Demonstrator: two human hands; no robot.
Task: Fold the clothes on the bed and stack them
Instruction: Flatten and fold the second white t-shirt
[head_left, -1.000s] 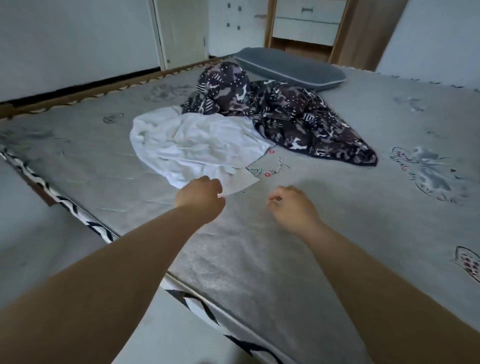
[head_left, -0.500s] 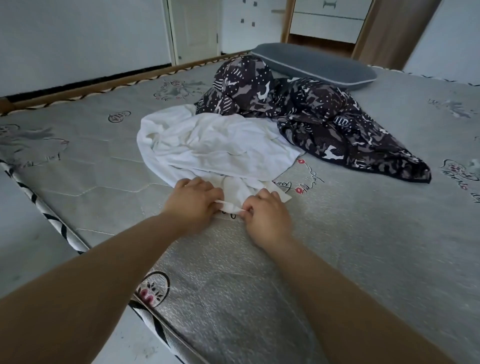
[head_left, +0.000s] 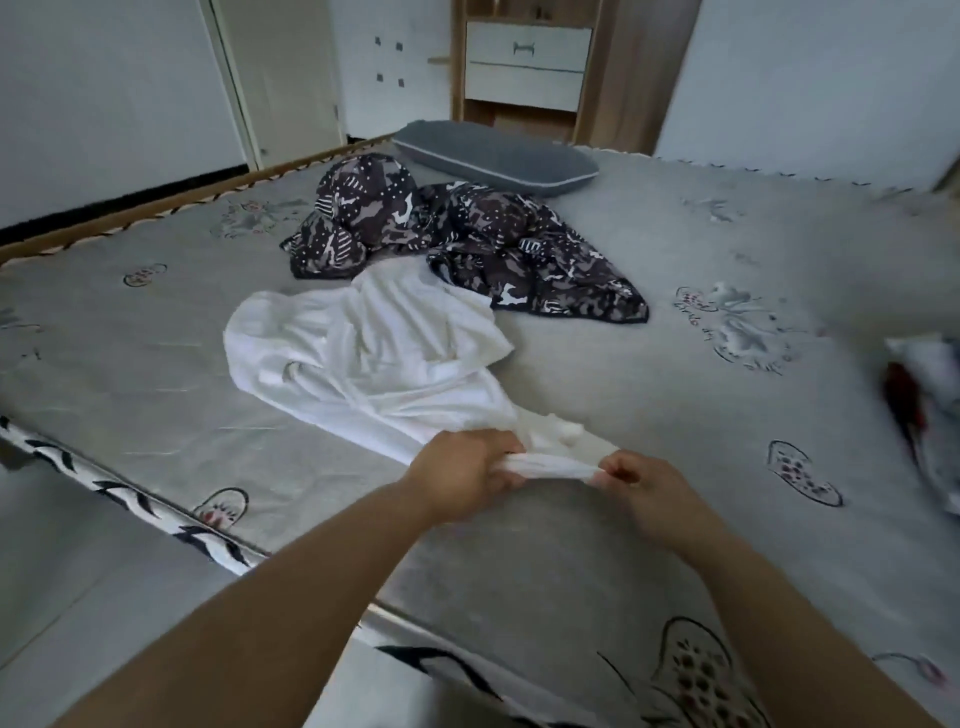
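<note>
Both hands held the near edge of the white garment (head_left: 363, 358), which lay crumpled on the bed (head_left: 571, 571) with its bulk trailing away toward the dark patterned garment (head_left: 467, 244). The left hand (head_left: 462, 475) had its fingers curled round a bunched section of the hem; the right hand (head_left: 641, 480) pinched the same edge just beside it, the fabric stretched taut between them. Risk: the two grips sat close together on a gathered edge, so lifting from here would probably raise a twisted bundle rather than a flat panel, and the folds would set crooked. The far end touched or overlapped the patterned garment and might drag it along. Which edge was held, hem or sleeve, could not be determined. A further item (head_left: 930, 415) at the right margin was cut off and blurred. The pillow (head_left: 493, 158) lay beyond.
</note>
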